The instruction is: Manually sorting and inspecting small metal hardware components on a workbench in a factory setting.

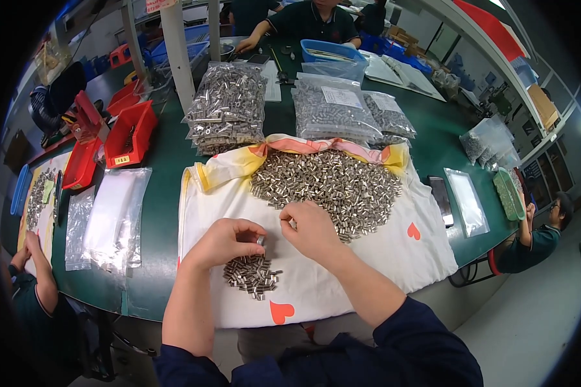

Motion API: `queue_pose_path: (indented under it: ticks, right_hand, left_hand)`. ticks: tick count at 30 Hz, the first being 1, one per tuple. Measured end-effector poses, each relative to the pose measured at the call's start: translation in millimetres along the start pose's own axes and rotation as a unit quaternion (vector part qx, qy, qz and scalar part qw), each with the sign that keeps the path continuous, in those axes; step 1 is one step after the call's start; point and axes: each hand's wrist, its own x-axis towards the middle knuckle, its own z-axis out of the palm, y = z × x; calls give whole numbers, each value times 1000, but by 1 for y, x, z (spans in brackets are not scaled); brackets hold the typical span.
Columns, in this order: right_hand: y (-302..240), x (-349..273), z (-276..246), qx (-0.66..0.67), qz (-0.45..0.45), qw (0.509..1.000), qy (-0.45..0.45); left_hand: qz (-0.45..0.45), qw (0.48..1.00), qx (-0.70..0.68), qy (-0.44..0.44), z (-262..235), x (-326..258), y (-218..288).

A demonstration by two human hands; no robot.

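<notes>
A white cloth (394,264) with red hearts and a rolled yellow-pink far edge lies before me on the green table. On it spreads a large heap of small silvery metal sleeves (329,187), with a smaller pile of the same sleeves (252,278) nearer to me. My left hand (229,242) is above the small pile, pinching a metal sleeve (260,241) between thumb and fingertips. At the near edge of the large heap, my right hand (310,229) has its fingers curled together; whether anything is in them is hidden.
Stacked clear bags of metal parts (226,103) and [more bags (334,109) stand behind the cloth. Red bins (130,134) and empty plastic bags (113,209) lie left. A phone (439,201) and a bag stack (466,201) lie right. Other people sit around the table.
</notes>
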Motion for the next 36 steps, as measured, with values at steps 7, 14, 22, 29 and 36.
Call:
queue_pose_path:
  ticks: [7,14,22,29,36]
  right_hand:
    - [-18,0,-7,293,91,950,-50]
    - [-17,-3,4,295,78,951,-40]
    - [-16,-6,11,124,-88,986,74]
    - [-15,-6,10,144,-60,986,54]
    - [-12,-5,9,293,96,949,-66]
  left_hand:
    - [3,984,-159,75,1,6,-8]
    - [30,980,-187,57,4,9,-12]
    - [23,984,-161,69,8,11,-11]
    - [18,983,-159,88,6,10,-10]
    - [-13,991,-129,40,3,5,-7]
